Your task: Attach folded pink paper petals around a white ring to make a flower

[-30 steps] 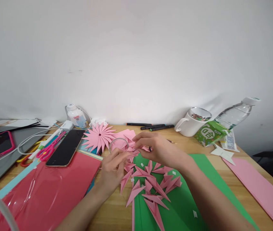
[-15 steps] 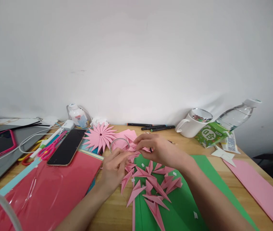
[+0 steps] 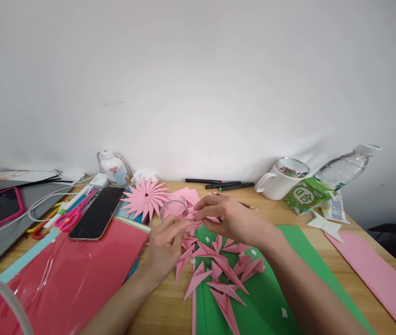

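Note:
Between my two hands is a folded pink paper piece [image 3: 195, 225], partly hidden by fingers. My left hand [image 3: 166, 238] pinches it from the left, thumb and forefinger together. From the right, my right hand [image 3: 224, 217], with a dark ring on one finger, has its bent fingertips closed on the same piece. Below them, several pink folded paper points [image 3: 224, 270] lie scattered on a green paper sheet [image 3: 271, 298], with small white scraps among them. A pink many-pointed paper star [image 3: 145, 195] sits behind my left hand, near a clear round ring [image 3: 173, 203].
At left lie a black phone [image 3: 96, 215], pink scissors [image 3: 75, 213] and red paper in a plastic sleeve [image 3: 79, 274]. Black markers [image 3: 227, 184] rest by the wall. A white mug [image 3: 281, 179], green packet [image 3: 304, 195], tilted water bottle [image 3: 344, 167] and pink strips [image 3: 375, 274] are at right.
Both hands stay almost in place on the pink paper piece, the right fingers shifting only slightly. The whole view has drifted a little.

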Tool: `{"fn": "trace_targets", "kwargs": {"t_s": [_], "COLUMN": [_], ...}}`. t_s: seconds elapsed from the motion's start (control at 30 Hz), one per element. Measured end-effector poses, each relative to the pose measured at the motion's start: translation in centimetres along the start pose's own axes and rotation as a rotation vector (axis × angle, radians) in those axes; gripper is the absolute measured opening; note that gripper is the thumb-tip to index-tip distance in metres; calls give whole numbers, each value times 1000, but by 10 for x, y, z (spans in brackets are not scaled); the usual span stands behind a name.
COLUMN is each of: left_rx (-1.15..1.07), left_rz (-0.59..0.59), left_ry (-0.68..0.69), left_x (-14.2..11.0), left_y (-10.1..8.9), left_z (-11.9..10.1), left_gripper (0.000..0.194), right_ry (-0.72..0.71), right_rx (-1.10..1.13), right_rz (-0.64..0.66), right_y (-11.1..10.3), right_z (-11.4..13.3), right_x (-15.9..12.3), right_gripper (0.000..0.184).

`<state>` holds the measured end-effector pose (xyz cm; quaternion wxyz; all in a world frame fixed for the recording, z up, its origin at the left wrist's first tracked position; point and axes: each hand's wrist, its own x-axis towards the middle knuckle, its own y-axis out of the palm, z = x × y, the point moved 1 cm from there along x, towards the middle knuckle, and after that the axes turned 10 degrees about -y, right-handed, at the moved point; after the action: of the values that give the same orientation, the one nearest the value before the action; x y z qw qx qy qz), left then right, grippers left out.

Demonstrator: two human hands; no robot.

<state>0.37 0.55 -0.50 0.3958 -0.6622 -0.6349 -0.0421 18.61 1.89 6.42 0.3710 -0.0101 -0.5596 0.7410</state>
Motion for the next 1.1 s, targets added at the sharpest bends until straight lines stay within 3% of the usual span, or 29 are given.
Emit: {"fn": "trace_targets", "kwargs": {"t_s": [0.47, 0.87, 1.1], "left_rx": [-7, 60, 56], "left_rz": [22, 47, 56], "left_ry": [-10, 54, 61], "left_x": [-2, -1, -2], "left_y": [0, 3, 2], "left_z": [2, -3, 0], "left_gripper": [31, 29, 29], "right_ry": [-3, 59, 95], "right_rx": [11, -142, -144], "right_rz": [-39, 218, 175], "right_y": [2, -1, -3], "right_z": [-4, 1, -2], "right_x": [-2, 0, -2], "right_gripper": [26, 16, 18]}}
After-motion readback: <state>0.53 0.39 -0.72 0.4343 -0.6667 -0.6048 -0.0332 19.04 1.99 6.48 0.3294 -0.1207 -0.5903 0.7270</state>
